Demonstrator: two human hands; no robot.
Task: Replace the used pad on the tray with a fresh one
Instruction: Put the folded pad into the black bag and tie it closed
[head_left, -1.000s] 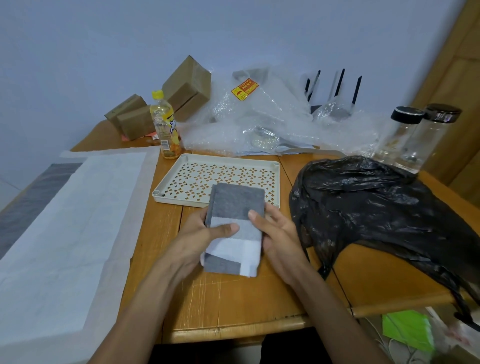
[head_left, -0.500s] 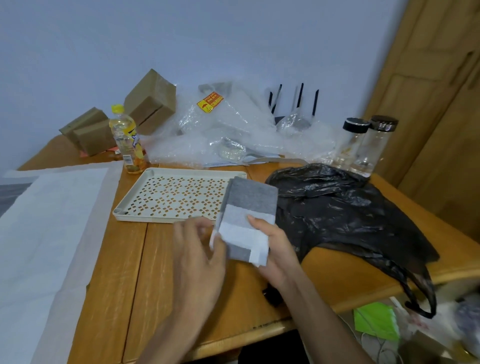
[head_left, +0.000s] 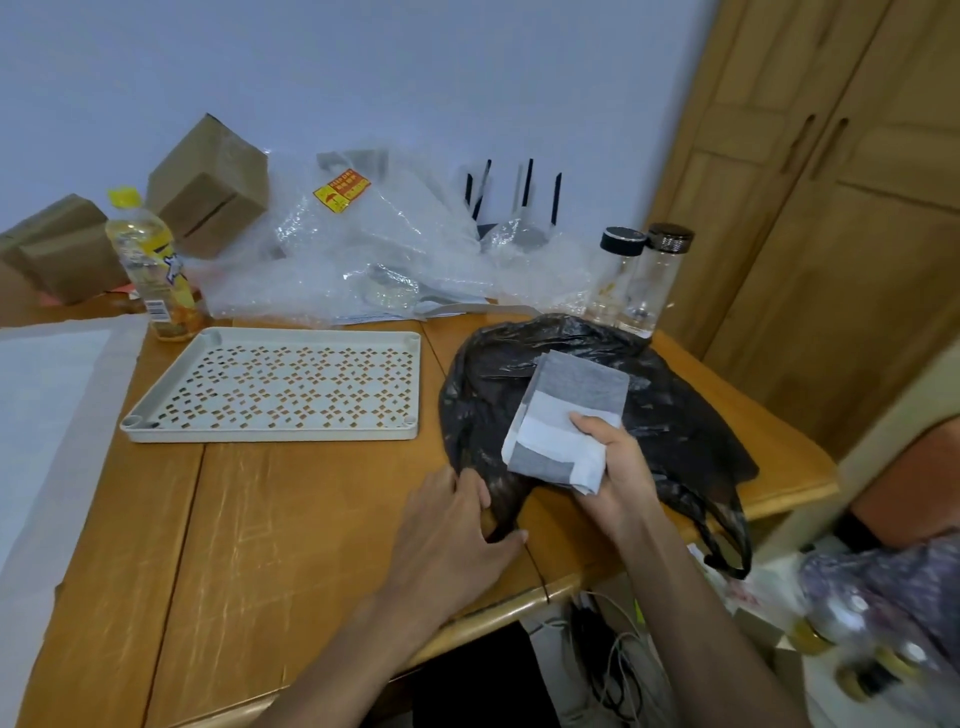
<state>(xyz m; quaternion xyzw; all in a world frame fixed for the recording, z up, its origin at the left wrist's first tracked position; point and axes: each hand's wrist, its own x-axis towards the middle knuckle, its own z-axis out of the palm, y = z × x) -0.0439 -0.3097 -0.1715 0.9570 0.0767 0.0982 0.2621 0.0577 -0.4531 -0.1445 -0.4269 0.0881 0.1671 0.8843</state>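
A folded grey-and-white absorbent pad (head_left: 566, 423) is gripped by the right hand (head_left: 618, 470) above a crumpled black plastic bag (head_left: 670, 415), whose edge is seemingly pinched in the left hand's (head_left: 452, 530) fingers (head_left: 480, 491), beside the bare perforated cream plastic tray (head_left: 280, 384) on the wooden table (head_left: 291, 545).

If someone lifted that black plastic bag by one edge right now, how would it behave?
The black plastic bag would probably sag and drape rather than keep a shape: it lies crumpled, with a handle loop hanging limp over the table edge. It looks thin and light. Its glossy film may feel slippery, though the left hand already pinches its near edge.
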